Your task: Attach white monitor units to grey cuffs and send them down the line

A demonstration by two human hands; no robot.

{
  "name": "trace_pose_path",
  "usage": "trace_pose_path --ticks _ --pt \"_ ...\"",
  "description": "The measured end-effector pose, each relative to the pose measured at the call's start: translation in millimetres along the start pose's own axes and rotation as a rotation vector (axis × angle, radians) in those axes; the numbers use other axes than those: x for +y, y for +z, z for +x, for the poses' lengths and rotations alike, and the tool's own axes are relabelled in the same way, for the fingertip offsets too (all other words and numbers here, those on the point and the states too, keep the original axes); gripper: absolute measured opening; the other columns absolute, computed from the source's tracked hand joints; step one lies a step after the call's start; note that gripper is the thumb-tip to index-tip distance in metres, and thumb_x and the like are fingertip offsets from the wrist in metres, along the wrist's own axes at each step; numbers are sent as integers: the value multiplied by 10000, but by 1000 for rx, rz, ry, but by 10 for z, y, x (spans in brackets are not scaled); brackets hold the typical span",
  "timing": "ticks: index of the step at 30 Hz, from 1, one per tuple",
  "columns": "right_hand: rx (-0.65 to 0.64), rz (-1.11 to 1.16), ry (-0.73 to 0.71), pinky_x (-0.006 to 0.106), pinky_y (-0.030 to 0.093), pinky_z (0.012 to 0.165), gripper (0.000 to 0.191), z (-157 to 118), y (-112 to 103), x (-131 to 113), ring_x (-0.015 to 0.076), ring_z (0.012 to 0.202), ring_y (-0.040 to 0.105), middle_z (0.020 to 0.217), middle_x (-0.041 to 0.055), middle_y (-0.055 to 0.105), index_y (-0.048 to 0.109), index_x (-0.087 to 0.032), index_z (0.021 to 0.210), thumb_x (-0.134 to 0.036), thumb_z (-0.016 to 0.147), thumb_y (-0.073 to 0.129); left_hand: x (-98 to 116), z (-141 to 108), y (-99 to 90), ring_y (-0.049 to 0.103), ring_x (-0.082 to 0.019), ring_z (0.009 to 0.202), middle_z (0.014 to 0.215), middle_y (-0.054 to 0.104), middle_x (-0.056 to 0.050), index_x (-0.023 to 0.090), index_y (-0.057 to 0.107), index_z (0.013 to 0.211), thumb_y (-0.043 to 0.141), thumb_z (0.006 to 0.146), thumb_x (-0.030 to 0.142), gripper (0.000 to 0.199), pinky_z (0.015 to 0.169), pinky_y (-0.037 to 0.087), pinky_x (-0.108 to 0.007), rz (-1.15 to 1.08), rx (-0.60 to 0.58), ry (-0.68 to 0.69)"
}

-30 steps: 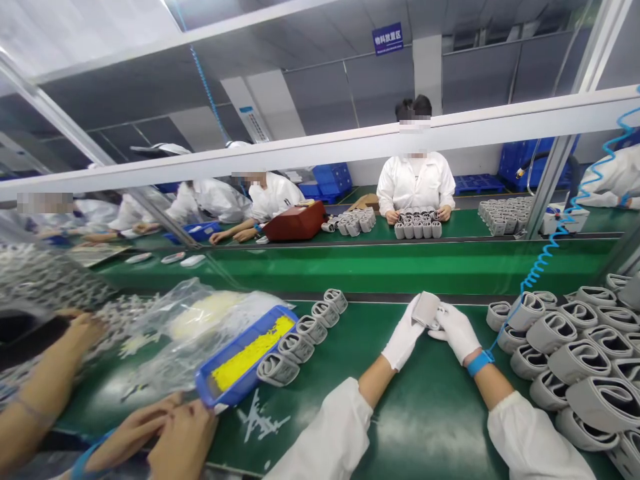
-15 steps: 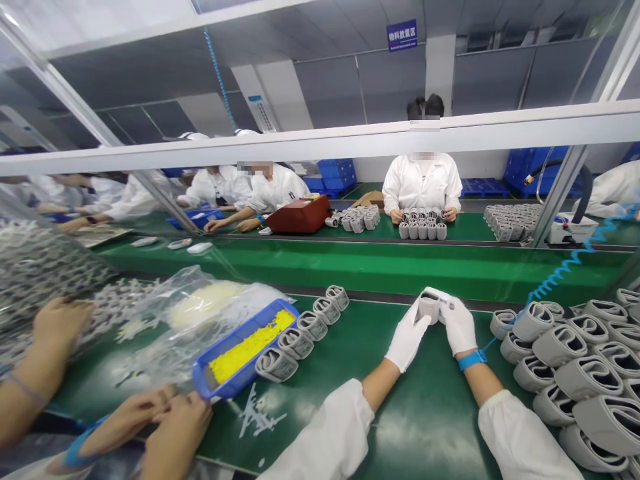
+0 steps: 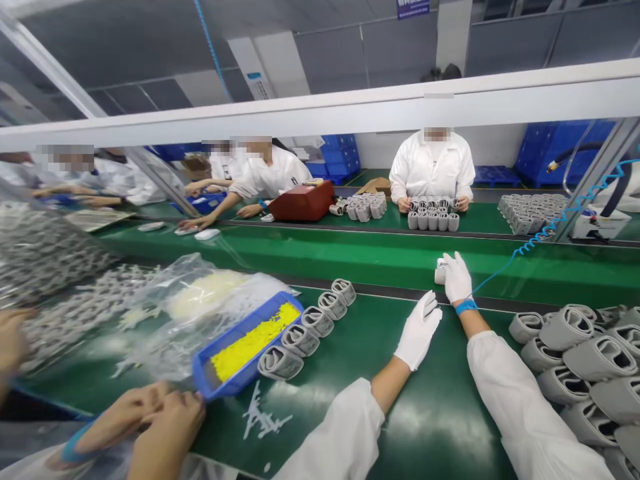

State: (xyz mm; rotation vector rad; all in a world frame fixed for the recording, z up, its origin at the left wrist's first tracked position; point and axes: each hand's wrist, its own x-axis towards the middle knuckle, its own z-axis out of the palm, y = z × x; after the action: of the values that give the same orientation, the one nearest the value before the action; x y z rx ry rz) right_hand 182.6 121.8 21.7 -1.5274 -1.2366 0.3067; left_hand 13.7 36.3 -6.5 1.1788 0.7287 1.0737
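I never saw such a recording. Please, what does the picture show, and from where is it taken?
No robot here: a camera on a person's head looks down at their white-gloved hands. The left hand is open with nothing visible in it. The right hand, with a blue band at its wrist, seems to hold a small pale item. On the green table, grey rolls sit at right; five more sit beside a blue tray of yellow bits. Bare hands at the picture's lower left are a co-worker's.

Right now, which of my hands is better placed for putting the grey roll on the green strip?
Probably the right hand: it holds the roll at the green strip, while the left hand looks empty, nearer you.
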Motion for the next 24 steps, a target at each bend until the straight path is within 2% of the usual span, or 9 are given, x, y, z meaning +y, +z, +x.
trace_pose_path --ticks 4,8,10,12,15,17,19,21,24 --pt "23 -80 57 507 221 1342 541 50 -75 -179 336 1574 397 1672 190 481 696 -86 1417 -251 952 473 3 23 7 486 -338 1537 1669 471 -170 233 530 1549 752 961 403 652 1316 357 -551 16 -6 -10" --pt "43 -104 39 436 268 1336 575 96 -405 -737 294 1537 466 1606 191 562 636 -66 1482 -325 985 507 10 30 19 538 -338 1491 1617 528 -187 215 539 1536 751 958 390 641 1292 385 -558 27 -6 -7" --pt "40 -45 -15 427 318 1318 553 9 -733 -1125 270 1496 522 1598 139 586 651 -128 1477 -376 998 533 20 28 28 554 -334 1475 1597 547 -194 206 542 1532 748 959 386 634 1282 398 -554 18 -11 -4" --pt "42 34 -83 424 374 1291 518 -178 -1163 -1492 252 1441 583 1557 85 634 679 -191 1448 -432 1003 570 25 27 34 568 -326 1462 1586 560 -189 208 550 1525 748 959 382 624 1281 399 -544 8 -15 -4" --pt "111 -117 -120 434 419 1255 470 -547 -1871 -1786 254 1384 628 1464 44 705 724 -253 1388 -495 1006 594 16 32 37 589 -307 1439 1570 577 -184 205 552 1524 748 956 370 623 1286 393 -525 3 -30 0" --pt "143 -281 -90 461 436 1232 454 -747 -2274 -1737 274 1340 658 1400 44 742 743 -275 1351 -525 1009 580 8 41 40 603 -297 1423 1564 584 -181 201 557 1519 745 953 360 617 1284 396 -515 1 -43 3" --pt "129 -485 -10 490 460 1192 485 -857 -2566 -1533 311 1314 674 1392 85 745 732 -249 1366 -530 1004 573 7 48 45 609 -292 1416 1566 586 -177 200 571 1509 736 956 359 598 1283 398 -508 13 -58 8" --pt "13 -731 56 513 494 1111 532 -890 -2735 -1276 377 1268 692 1361 175 749 724 -179 1375 -514 981 601 16 53 50 619 -291 1403 1555 599 -175 196 584 1502 728 959 366 586 1281 398 -507 49 -74 18" --pt "-176 -1009 115 472 538 892 574 -891 -2796 -974 413 1084 741 1197 260 774 695 -118 1381 -452 914 701 31 56 54 636 -287 1379 1518 632 -172 195 583 1509 715 966 375 588 1268 415 -500 99 -92 40"
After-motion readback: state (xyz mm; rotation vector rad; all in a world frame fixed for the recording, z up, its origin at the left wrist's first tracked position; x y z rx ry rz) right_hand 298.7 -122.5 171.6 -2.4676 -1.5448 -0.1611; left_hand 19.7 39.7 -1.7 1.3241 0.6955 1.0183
